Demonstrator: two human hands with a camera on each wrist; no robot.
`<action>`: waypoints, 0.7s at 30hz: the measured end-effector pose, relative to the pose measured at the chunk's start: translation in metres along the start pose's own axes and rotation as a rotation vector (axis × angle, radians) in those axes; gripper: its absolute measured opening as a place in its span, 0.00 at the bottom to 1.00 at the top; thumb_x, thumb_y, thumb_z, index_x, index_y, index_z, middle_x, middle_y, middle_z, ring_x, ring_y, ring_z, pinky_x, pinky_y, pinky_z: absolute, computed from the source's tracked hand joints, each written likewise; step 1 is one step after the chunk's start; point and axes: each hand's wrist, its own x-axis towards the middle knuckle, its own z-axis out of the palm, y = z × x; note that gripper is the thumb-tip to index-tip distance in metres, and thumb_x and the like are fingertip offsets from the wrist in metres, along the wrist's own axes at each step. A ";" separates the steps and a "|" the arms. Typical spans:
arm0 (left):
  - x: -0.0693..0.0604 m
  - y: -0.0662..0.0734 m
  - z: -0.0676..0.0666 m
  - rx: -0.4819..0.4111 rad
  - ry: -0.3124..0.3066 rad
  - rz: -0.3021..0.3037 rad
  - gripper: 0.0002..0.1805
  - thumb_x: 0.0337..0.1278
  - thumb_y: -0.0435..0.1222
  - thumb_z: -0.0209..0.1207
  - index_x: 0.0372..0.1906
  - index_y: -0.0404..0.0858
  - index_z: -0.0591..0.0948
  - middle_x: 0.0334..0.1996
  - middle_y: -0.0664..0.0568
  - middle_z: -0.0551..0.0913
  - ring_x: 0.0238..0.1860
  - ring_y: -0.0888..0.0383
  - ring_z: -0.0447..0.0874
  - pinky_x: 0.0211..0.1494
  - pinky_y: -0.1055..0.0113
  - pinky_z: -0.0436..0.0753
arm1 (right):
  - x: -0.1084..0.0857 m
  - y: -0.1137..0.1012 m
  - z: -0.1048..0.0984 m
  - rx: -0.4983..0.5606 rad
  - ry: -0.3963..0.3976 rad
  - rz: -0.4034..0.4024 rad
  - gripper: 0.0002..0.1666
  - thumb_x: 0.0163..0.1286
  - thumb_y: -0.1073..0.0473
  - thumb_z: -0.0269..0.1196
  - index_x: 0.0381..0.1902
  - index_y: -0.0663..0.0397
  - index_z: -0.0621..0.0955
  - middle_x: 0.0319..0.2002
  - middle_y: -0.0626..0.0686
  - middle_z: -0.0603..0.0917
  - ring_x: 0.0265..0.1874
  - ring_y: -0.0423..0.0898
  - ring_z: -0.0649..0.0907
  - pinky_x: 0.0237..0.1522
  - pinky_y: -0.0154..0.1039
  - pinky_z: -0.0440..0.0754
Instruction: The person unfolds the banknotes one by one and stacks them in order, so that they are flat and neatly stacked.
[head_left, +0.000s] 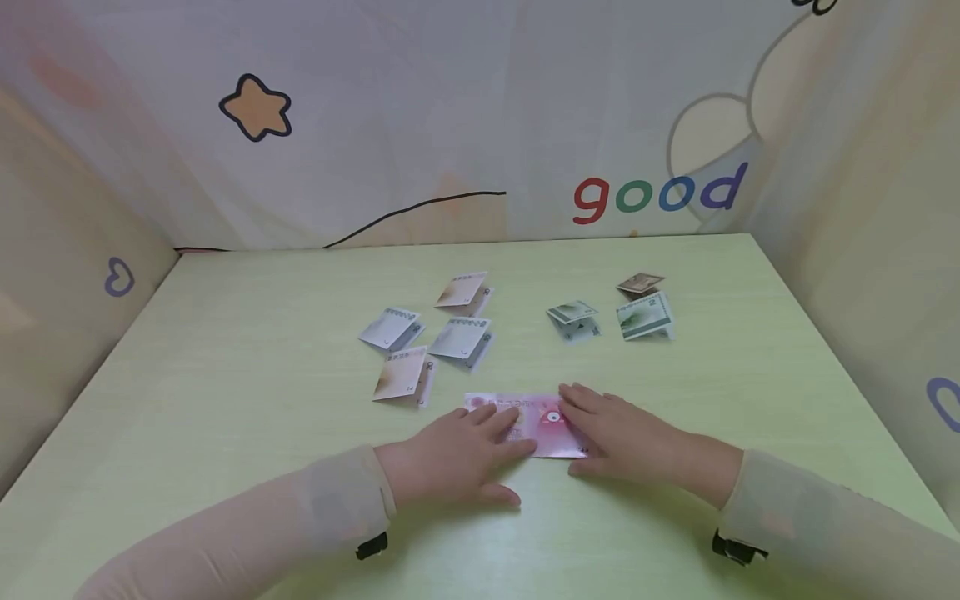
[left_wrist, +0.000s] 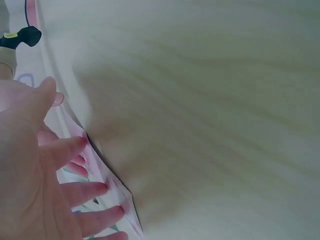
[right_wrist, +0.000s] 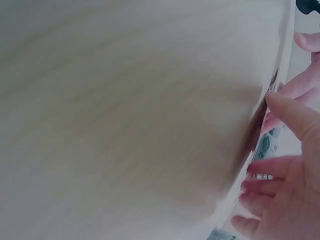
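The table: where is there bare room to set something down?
Widest: the table between the left wall and the four folded notes. Also between the three folded notes and the right wall. A narrower gap parts these groups. Crowded: centre, where the left hand and the right hand touch the pink note.

Both ends of the pink note (head_left: 553, 438) are partly hidden — the left hand (head_left: 453, 458) covers one, the right hand (head_left: 630, 437) the other. The green folded note (head_left: 645, 317) hides the near part of the brown folded note (head_left: 640, 282); their finest print is too small to read. Each wrist view crops its own hand — both sleeves (head_left: 840, 508) leave the head view.
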 end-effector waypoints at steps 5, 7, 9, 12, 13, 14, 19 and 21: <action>0.003 0.005 0.000 -0.011 -0.021 -0.032 0.39 0.56 0.68 0.39 0.71 0.57 0.60 0.71 0.45 0.55 0.67 0.42 0.57 0.62 0.48 0.65 | -0.003 -0.003 0.003 0.020 -0.051 -0.095 0.41 0.65 0.49 0.61 0.69 0.62 0.61 0.70 0.61 0.56 0.68 0.58 0.58 0.62 0.55 0.61; 0.003 0.007 0.000 -0.015 -0.027 -0.047 0.40 0.55 0.69 0.40 0.71 0.56 0.60 0.70 0.44 0.56 0.67 0.42 0.57 0.62 0.49 0.66 | -0.002 -0.003 0.004 0.004 -0.049 -0.115 0.39 0.66 0.50 0.60 0.69 0.62 0.61 0.70 0.60 0.56 0.68 0.57 0.58 0.63 0.54 0.61; 0.003 0.009 -0.001 -0.010 -0.033 -0.056 0.41 0.54 0.70 0.40 0.71 0.56 0.60 0.70 0.44 0.56 0.67 0.42 0.57 0.62 0.49 0.66 | -0.001 -0.003 0.006 -0.024 -0.040 -0.130 0.39 0.66 0.50 0.60 0.68 0.62 0.62 0.70 0.60 0.57 0.67 0.58 0.59 0.62 0.54 0.62; 0.003 0.013 -0.001 -0.004 -0.048 -0.067 0.43 0.52 0.70 0.41 0.71 0.54 0.60 0.70 0.43 0.55 0.67 0.40 0.56 0.61 0.50 0.68 | 0.000 -0.003 0.008 -0.065 -0.049 -0.133 0.39 0.65 0.49 0.60 0.68 0.63 0.63 0.69 0.61 0.58 0.67 0.58 0.60 0.62 0.53 0.62; 0.003 0.014 0.000 0.000 -0.054 -0.065 0.44 0.52 0.71 0.41 0.71 0.54 0.60 0.71 0.43 0.55 0.67 0.40 0.56 0.61 0.50 0.68 | 0.000 -0.004 0.007 -0.078 -0.053 -0.135 0.39 0.65 0.49 0.60 0.67 0.64 0.63 0.69 0.61 0.59 0.67 0.59 0.60 0.62 0.53 0.62; 0.003 0.015 0.000 0.002 -0.059 -0.063 0.44 0.51 0.71 0.41 0.71 0.54 0.59 0.71 0.43 0.54 0.67 0.40 0.56 0.61 0.51 0.68 | 0.001 -0.005 0.007 -0.092 -0.062 -0.135 0.39 0.65 0.48 0.60 0.67 0.64 0.63 0.69 0.62 0.59 0.67 0.59 0.60 0.62 0.53 0.62; 0.004 0.013 -0.002 -0.020 -0.072 -0.047 0.45 0.51 0.72 0.40 0.71 0.53 0.60 0.71 0.42 0.54 0.67 0.39 0.55 0.62 0.52 0.67 | 0.004 -0.009 0.003 -0.128 -0.093 -0.112 0.40 0.64 0.46 0.60 0.67 0.64 0.64 0.68 0.62 0.60 0.67 0.59 0.60 0.63 0.52 0.62; 0.004 0.010 -0.004 -0.044 -0.091 -0.043 0.45 0.51 0.72 0.40 0.71 0.54 0.59 0.71 0.43 0.53 0.68 0.39 0.53 0.63 0.52 0.66 | 0.005 -0.010 0.002 -0.128 -0.100 -0.102 0.41 0.64 0.46 0.61 0.67 0.64 0.64 0.69 0.62 0.59 0.67 0.58 0.60 0.62 0.52 0.63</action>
